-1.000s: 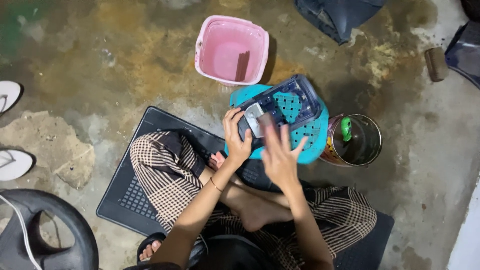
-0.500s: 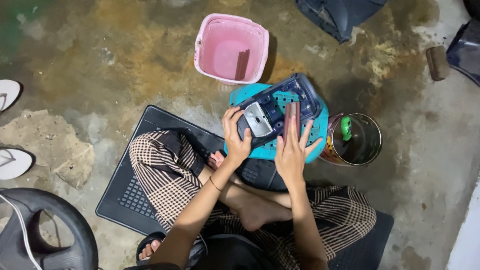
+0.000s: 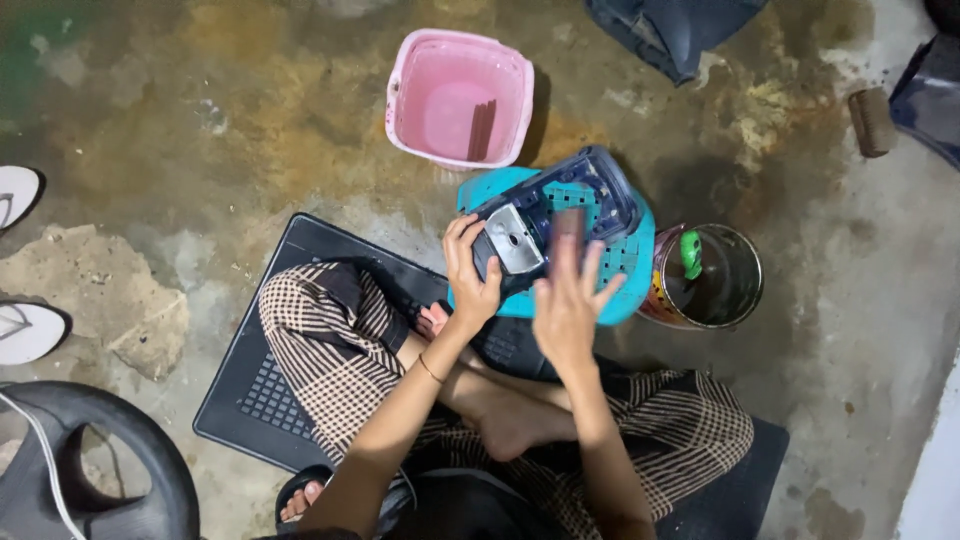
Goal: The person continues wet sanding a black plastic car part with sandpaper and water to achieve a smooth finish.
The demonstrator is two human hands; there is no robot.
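Note:
I sit cross-legged on a black mat (image 3: 262, 385). My left hand (image 3: 470, 278) grips the near end of a dark blue see-through plastic casing (image 3: 605, 190) with a grey metal plate (image 3: 512, 240). The casing rests tilted on a turquoise perforated stool (image 3: 632, 268). My right hand (image 3: 566, 312) is blurred, its fingers spread over the casing's top. A small brown piece (image 3: 568, 224) shows at its fingertips. Whether the hand grips that piece is unclear.
A pink plastic basket (image 3: 412, 110) with a brown stick inside stands beyond the stool. To the stool's right is a round tin can (image 3: 742, 292) holding a green object (image 3: 690, 252). Sandals (image 3: 22, 330) and a dark plastic chair (image 3: 125, 445) are at the left, with dark cloth (image 3: 680, 30) at the top.
My right hand has slid back and forth over the casing, first to its far side, then back toward me. The left hand keeps its grip in the same place.

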